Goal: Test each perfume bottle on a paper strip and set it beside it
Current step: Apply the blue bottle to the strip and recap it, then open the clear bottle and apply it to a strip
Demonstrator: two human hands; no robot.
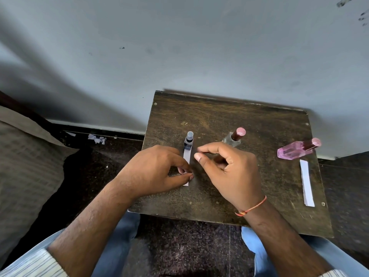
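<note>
Grey wall behind, dark speckled floor below, and a scuffed dark wooden counter (229, 120) in between. No readable labels on any bottle. The left hand (153, 170) pinches the paper strip (187, 156) lying in front of the small dark spray bottle (188, 141). The right hand (227, 168) hovers, grip loosely curled, holding nothing. A clear bottle (232, 138), a pink bottle (295, 150) and spare strips (306, 182) sit to the right.

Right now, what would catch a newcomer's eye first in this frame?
Two bare hands meet mid-table: the left hand pinches a paper strip lying before a small dark spray bottle, while the right hand hovers with curled fingers, holding nothing. Right of them stand a clear pink-capped bottle and a pink bottle, with spare strips nearby.
</note>
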